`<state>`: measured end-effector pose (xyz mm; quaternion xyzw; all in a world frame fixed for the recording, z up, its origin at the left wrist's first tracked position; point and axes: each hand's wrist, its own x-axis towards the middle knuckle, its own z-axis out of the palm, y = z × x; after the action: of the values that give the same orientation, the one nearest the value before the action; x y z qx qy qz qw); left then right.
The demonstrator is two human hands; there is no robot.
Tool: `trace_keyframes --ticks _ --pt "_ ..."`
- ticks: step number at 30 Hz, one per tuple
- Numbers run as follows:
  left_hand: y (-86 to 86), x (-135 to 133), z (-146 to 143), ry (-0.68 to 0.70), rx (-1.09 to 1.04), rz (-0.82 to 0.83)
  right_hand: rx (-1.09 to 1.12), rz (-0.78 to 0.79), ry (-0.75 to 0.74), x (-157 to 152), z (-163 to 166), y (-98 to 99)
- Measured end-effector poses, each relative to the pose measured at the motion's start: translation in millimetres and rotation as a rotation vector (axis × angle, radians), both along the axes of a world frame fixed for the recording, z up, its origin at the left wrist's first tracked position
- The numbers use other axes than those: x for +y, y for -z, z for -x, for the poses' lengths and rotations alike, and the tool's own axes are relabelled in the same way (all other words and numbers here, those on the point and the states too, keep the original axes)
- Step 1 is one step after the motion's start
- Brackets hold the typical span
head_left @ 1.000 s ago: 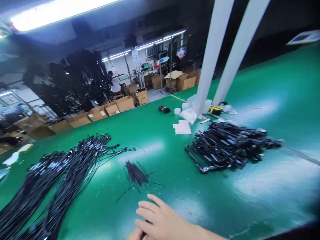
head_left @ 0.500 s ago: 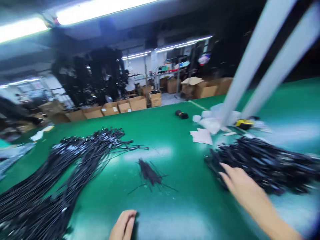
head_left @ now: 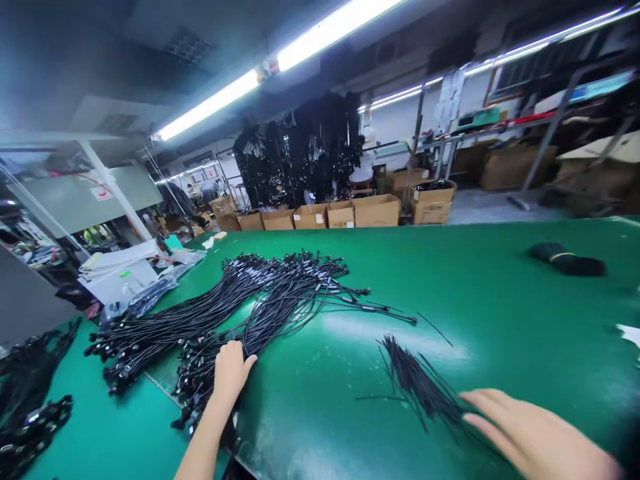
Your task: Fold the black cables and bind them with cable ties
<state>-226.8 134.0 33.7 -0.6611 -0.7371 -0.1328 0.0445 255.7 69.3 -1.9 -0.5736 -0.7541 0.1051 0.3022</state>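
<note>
My left hand (head_left: 231,370) is at the near end of a pile of long black cables (head_left: 280,313) with small connectors at both ends. Its fingers curl down over a cable there, and the thumb points right; the fingertips are hidden. My right hand (head_left: 535,430) is beside a loose heap of thin black cable ties (head_left: 417,377). Thumb and forefinger are a little apart at the heap's right end, with nothing clearly held between them. Slight blur covers this hand.
A banded black bundle (head_left: 567,259) lies at the far right of the green table (head_left: 475,300). More black cables (head_left: 30,387) lie at the left. Plastic bags (head_left: 150,293) and papers (head_left: 120,260) sit at the back left. Cardboard boxes (head_left: 377,210) line the floor beyond.
The view has swung left. My left hand has moved from bare table onto the cables. My right hand has left the black pile at the right and come to the cable ties.
</note>
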Motion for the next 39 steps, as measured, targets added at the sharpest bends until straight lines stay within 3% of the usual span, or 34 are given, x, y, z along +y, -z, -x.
trace_keyframes --ticks 5,8,10,14,17,20,22,24,26,28,31,34,36,39 --pt "-0.1 2 4 0.068 -0.182 -0.014 -0.213 0.193 -0.271 13 103 -53.8" --pt "-3.0 -12 14 0.167 -0.235 0.014 -0.201 0.204 -0.387 37 147 -69.5" --pt "-5.4 -20 19 0.2 -0.229 0.018 -0.142 0.194 -0.422 68 172 -72.6" --pt "1.0 -33 11 0.25 -0.214 -0.018 -0.11 0.152 -0.279 148 216 -72.9" --pt "26.4 -38 5 0.298 -0.216 -0.061 -0.124 0.116 -0.134 185 235 -74.0" --pt "56.7 -35 14 0.334 -0.284 -0.178 -0.133 0.064 -0.097 196 235 -77.0" --pt "65.7 -33 23 0.331 -0.386 -0.224 -0.114 0.007 -0.119 196 229 -86.2" --pt "60.0 -32 26 0.229 -0.508 -0.256 -0.063 -0.072 -0.137 193 223 -107.0" --pt "41.1 -30 21 0.097 -0.608 -0.274 0.008 -0.171 -0.152 183 219 -140.5" --pt "15.3 -24 9 0.05 -0.67 -0.274 0.08 -0.276 -0.184 162 216 -183.0" --pt "-21.3 -15 -14 0.142 -0.781 -0.278 0.209 -0.499 -0.296 113 208 -249.8" --pt "-44.1 -16 -34 0.364 -0.959 -0.118 0.296 -0.739 -0.284 69 187 -300.2" --pt "-50.7 -24 -47 0.416 -1.068 -0.059 0.271 -0.809 -0.163 54 168 -316.6" --pt "-49.3 -40 -78 0.414 -1.369 -0.158 0.139 -0.748 -0.084 44 140 -314.7"
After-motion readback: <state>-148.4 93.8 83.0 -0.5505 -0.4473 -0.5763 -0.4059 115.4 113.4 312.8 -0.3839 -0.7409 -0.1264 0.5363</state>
